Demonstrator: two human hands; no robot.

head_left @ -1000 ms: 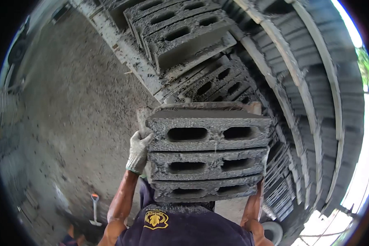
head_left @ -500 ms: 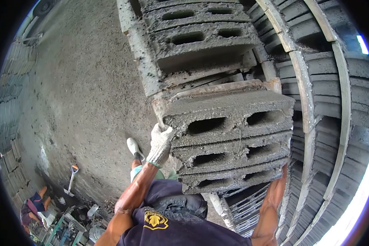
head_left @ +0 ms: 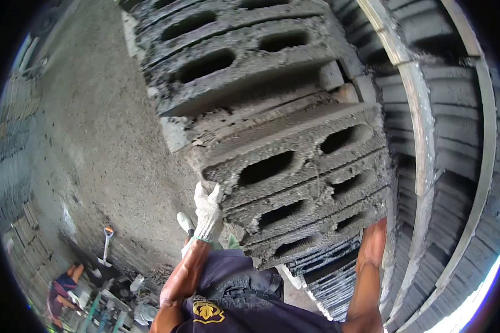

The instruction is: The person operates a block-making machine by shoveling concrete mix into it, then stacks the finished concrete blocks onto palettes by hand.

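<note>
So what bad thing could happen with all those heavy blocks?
The three stacked hollow concrete blocks ride tilted on a board, so one might slide off. The gloved left hand grips just a corner, and the right hand is hidden behind the load. The blocks look crumbly and could break near the shoe.

Rough, matt grey concrete blocks (head_left: 294, 183); knitted cloth glove (head_left: 207, 213).

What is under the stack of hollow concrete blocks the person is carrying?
The stack of hollow blocks rests on a board, seen only as a thin edge beside the gloved left hand. The right hand is hidden behind the blocks; only its forearm shows.
</note>
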